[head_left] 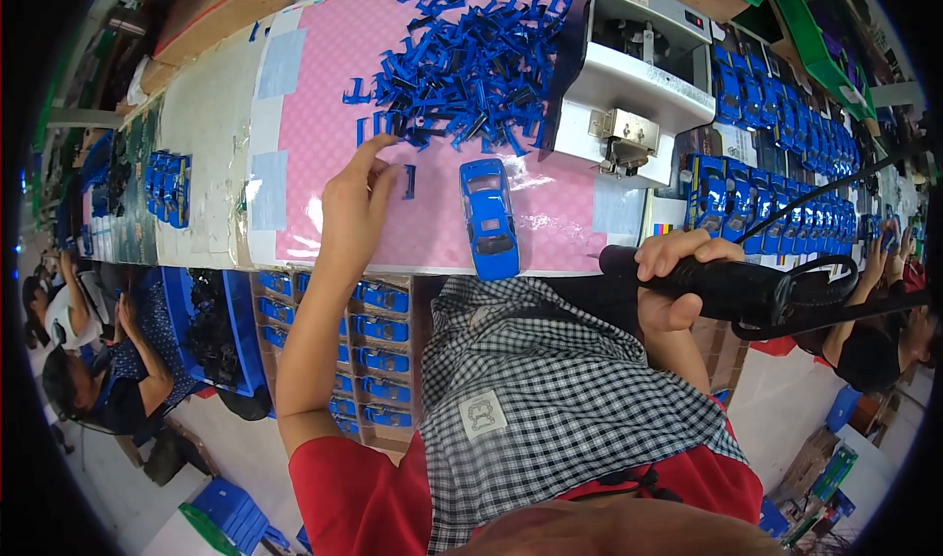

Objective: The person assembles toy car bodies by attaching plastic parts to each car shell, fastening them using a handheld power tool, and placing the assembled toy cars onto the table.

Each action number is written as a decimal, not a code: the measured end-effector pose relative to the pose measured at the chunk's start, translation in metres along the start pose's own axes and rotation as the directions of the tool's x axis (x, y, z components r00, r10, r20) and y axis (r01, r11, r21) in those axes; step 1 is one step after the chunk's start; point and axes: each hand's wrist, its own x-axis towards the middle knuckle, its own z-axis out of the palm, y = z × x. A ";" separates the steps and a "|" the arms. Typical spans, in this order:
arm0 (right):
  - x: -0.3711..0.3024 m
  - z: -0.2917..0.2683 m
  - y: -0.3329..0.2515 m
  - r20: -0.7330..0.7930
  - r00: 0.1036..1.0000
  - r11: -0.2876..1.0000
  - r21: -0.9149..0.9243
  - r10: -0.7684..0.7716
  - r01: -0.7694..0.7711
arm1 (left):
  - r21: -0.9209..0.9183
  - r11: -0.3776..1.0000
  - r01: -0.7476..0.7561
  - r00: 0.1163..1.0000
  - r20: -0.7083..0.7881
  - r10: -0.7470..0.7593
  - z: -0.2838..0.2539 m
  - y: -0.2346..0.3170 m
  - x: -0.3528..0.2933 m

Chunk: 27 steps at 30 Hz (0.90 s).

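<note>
A blue toy car body (488,220) with open window holes lies on the pink mat (324,178), near the table's front edge. To its left is one small blue plastic bracket-like piece (409,182). My left hand (360,191) hovers right beside that piece, index finger and thumb apart, with nothing seen between them. My right hand (680,276) is wrapped round a black electric screwdriver (725,286), its tip pointing left past the table edge. Farther back spreads a big heap of similar small blue pieces (471,65).
A grey-white screw feeder machine (638,84) stands right of the heap. Rows of blue car bodies (776,197) sit beyond it. A black cord (835,305) loops at the right. Trays of blue cars (381,360) and a blue bin (177,325) are below left. Other people work at both sides.
</note>
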 end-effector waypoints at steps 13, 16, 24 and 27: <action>0.000 -0.011 -0.013 0.107 0.990 0.986 0.133 0.091 -0.105 | 0.082 0.861 -0.502 0.865 0.071 0.497 0.020 0.028 0.003; -0.002 -0.014 -0.013 0.116 0.988 0.982 0.144 0.103 -0.119 | 0.078 0.807 -0.585 0.810 0.097 0.578 0.039 0.037 0.014; -0.004 -0.016 -0.009 0.118 0.992 0.968 0.242 0.040 -0.068 | 0.163 0.820 -0.549 0.833 0.192 0.519 0.046 0.062 0.019; -0.002 -0.016 -0.010 0.106 0.993 0.962 0.261 0.052 -0.078 | 0.127 0.850 -0.511 0.852 0.208 0.481 0.041 0.064 0.023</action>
